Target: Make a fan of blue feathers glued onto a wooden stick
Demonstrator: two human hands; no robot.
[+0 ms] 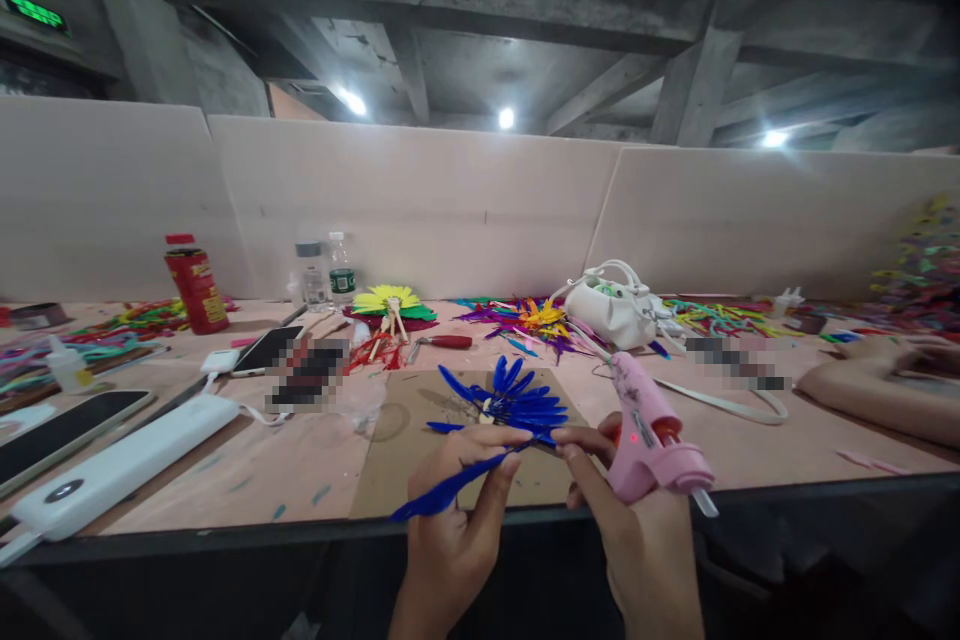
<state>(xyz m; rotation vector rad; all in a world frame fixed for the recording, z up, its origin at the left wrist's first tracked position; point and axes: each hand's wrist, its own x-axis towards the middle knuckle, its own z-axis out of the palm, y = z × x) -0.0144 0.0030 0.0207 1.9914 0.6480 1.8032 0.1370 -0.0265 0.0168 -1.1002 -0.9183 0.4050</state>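
My left hand [461, 520] pinches a loose blue feather [446, 493], its broad end pointing down to the left. The pink hot glue gun [636, 435] is held in my right hand [637, 540], with a clear glue stick poking out of its back end. My right thumb and forefinger meet close to the feather's other end; whether they grip it too, I cannot tell. Just beyond my fingers, a fan of blue feathers [529, 402] joined at a pale centre lies on a brown cardboard sheet [386, 460].
Farther back lie a yellow feather flower [386, 300], a red-handled tool [448, 342], multicoloured feathers [544, 318] and a white handbag [611, 310]. Left are a red bottle [196, 285], a phone [71, 435] and a white power bank [135, 465]. Another person's arm [877, 390] rests at right.
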